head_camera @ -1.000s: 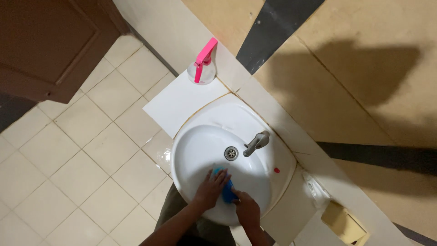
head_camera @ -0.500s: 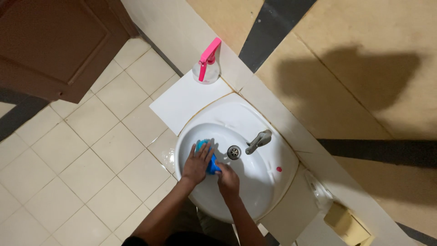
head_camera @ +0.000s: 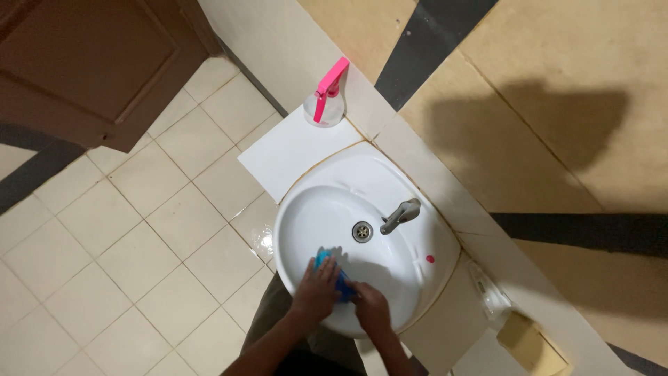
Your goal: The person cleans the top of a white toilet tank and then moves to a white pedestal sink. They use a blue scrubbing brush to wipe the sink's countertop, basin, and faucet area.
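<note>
White sink (head_camera: 327, 209), left hand (head_camera: 316, 292) and right hand (head_camera: 369, 306) both closed around blue sponge (head_camera: 327, 263)

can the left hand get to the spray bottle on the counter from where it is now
Probably yes: the left hand rests on the blue sponge in the sink, and nothing stands between it and the spray bottle, though it's a long stretch.

Bathroom or washroom — white ceramic basin (head_camera: 313, 209) with metal tap (head_camera: 400, 216) and drain (head_camera: 362, 231), set in a tiled counter (head_camera: 292, 150); pale square floor tiles (head_camera: 132, 257); brown panelled door (head_camera: 83, 63); pink-topped spray bottle (head_camera: 327, 97).
</note>
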